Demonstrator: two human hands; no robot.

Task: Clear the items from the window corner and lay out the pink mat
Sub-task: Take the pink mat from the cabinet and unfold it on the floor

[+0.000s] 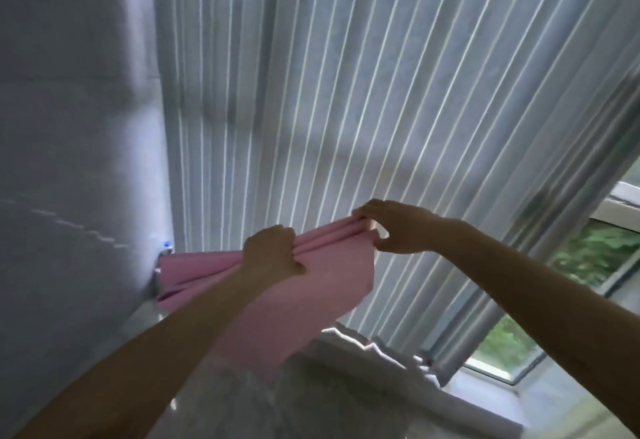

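Note:
The pink mat (pixel 322 286) is folded in several layers and held up in front of the curtain, its lower part hanging down toward me. My left hand (pixel 272 253) grips the bunched top edge near the middle, fingers curled over it. My right hand (pixel 394 225) pinches the folded layers at the right end of that edge. The far left end of the mat reaches into the corner by the wall.
A grey pleated curtain (pixel 346 92) fills the background, with a window (pixel 595 258) and greenery at the right. A plain wall (pixel 69 161) stands at the left. White bedding (pixel 346 369) lies below the mat. A small blue-and-white object (pixel 166 246) sits in the corner.

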